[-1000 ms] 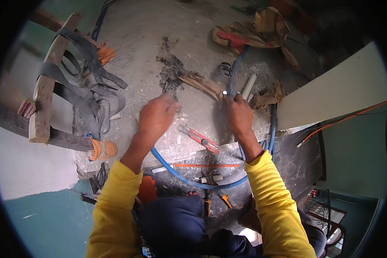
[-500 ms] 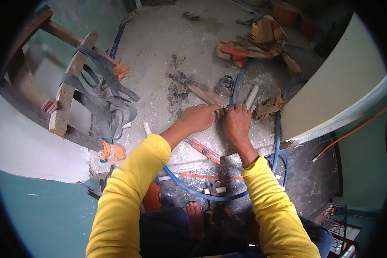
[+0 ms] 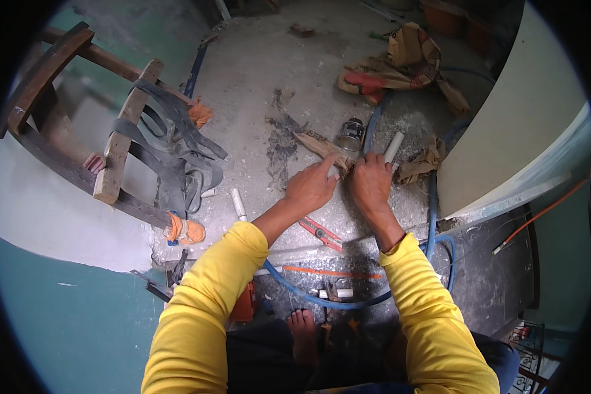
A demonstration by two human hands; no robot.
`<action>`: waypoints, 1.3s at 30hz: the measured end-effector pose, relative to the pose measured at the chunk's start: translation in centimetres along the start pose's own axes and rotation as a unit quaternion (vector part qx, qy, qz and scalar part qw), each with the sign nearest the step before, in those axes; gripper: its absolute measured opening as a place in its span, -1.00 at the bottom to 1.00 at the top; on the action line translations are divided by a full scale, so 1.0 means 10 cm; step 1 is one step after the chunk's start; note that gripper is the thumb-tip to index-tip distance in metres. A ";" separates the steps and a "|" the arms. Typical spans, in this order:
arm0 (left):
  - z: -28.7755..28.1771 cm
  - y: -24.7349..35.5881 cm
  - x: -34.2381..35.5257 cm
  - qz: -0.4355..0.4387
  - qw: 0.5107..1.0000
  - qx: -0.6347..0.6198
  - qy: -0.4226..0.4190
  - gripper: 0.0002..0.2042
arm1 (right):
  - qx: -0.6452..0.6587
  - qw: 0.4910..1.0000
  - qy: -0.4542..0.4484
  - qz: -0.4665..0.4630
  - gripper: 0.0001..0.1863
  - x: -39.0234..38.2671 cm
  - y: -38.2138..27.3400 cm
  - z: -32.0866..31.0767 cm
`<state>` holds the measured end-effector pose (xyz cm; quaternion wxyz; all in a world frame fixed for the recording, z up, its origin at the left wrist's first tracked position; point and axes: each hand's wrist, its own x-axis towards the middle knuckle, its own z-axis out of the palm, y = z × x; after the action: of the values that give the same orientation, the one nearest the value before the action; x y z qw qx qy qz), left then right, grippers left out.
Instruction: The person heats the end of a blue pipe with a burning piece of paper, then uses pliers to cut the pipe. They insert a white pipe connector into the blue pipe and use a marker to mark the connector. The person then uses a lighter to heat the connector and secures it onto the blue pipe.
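Observation:
My left hand (image 3: 312,187) is over the concrete floor, its fingertips pinched at a crumpled strip of brown paper (image 3: 322,146). Close beside it on the right, my right hand (image 3: 372,184) has its fingers curled down by the paper's near end; what they hold is hidden beneath them. Just beyond the hands a small dark can (image 3: 351,133) stands near a blue hose (image 3: 374,125). A white pipe piece (image 3: 394,147) lies by my right fingertips. Nearer to me, below my left hand, rests a red-handled tool (image 3: 322,233).
On the left, grey straps (image 3: 167,134) hang over a wooden frame (image 3: 121,141). A large brown paper bag (image 3: 407,56) lies at the far right. More blue hose (image 3: 348,304) loops in front of my feet near an orange strip (image 3: 335,272). A pale curved wall (image 3: 505,131) rises on the right.
My left fingers have drawn slightly apart from my right hand, showing more of the brown paper between them. The whole view has shifted, so surroundings appear farther right.

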<state>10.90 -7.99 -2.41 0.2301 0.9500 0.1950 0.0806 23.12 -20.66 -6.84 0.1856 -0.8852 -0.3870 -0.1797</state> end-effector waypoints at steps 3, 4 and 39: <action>0.03 -0.08 0.09 -0.009 0.999 -0.028 -0.021 -0.51 | 0.067 0.997 0.025 0.024 -0.80 -0.02 0.01 -0.07; 0.05 -0.10 0.14 -0.019 0.999 -0.040 -0.019 -0.51 | 0.097 0.994 0.042 0.037 -0.79 -0.04 0.04 -0.05; -0.31 -0.72 0.25 -0.284 0.706 -0.645 -0.069 -0.91 | 0.791 0.383 -0.292 0.377 -0.45 -0.64 -0.51 -0.36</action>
<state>10.05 0.12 -2.89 0.8118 0.4720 0.3398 0.0516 14.58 -23.06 -5.74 0.7258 -0.3905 -0.0109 0.5662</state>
